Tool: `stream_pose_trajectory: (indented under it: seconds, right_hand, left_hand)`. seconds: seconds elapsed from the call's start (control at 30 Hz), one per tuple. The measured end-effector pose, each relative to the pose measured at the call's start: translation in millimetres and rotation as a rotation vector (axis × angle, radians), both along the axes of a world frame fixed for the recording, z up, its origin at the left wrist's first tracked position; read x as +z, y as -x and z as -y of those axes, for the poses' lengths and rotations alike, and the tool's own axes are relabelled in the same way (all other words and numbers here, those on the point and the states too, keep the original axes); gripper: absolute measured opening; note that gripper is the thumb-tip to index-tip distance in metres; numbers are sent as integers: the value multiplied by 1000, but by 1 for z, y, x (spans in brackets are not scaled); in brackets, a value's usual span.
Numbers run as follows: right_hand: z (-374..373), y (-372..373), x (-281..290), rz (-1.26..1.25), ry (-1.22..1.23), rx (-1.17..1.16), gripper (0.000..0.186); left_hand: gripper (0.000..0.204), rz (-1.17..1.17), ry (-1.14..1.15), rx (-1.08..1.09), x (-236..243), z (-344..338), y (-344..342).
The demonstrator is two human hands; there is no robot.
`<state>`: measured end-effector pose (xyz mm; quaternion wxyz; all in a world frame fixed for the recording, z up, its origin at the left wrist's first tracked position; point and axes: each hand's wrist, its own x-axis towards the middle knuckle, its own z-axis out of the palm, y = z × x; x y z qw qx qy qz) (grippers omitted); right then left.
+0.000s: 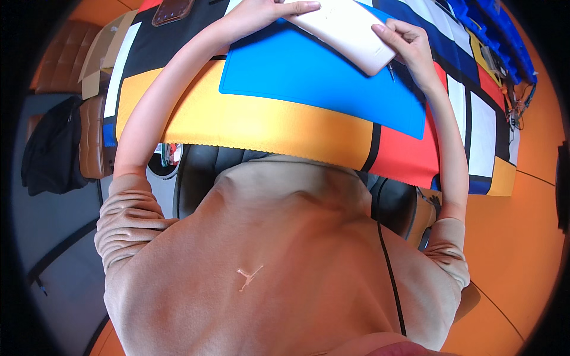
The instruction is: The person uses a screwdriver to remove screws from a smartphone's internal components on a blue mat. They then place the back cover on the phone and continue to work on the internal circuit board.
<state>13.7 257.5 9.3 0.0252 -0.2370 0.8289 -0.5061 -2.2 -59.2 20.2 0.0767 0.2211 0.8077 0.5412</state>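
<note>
A pale gold smartphone (341, 35), its plain back facing up, is held between my two hands at the top of the view. My left hand (255, 16) grips its far left end, the thumb lying on the back and the other fingers partly out of frame. At the right edge my right hand (407, 43) pinches the phone with the thumb on top and curled fingers beside it. Under the phone lies a blue work mat (297, 80). A thin metal-tipped tool (391, 72) shows beside the phone's near right corner, partly hidden by it.
A colour-block tablecloth (267, 124) covers the table. Another dark phone (172, 10) lies at the far left. Blue bins (499, 35) and loose wires (519, 110) crowd the right edge. A cardboard box (98, 62) and a black cloth item (56, 148) are to the left.
</note>
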Motion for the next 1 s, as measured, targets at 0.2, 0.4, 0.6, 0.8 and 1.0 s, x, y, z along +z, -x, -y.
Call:
stream_pose_trajectory:
  seconds: [0.2,0.4,0.6,0.8,1.0]
  right_hand:
    - [14,-13,19,352,296,160,43]
    - [26,-25,23,489,365,306,56]
    - [23,-22,25,660,469,407,62]
    - [22,-22,23,714,536,388,63]
    - [22,-18,21,670,614,386,52]
  left_hand:
    - [31,297,-442,41,9,-4,-2]
    - [21,371,-555,-6,-10,-9,3]
    - [13,500,-597,16,-24,1,13]
    - [14,521,-509,108,-18,-1,11]
    - [12,543,-591,73,-16,6,14]
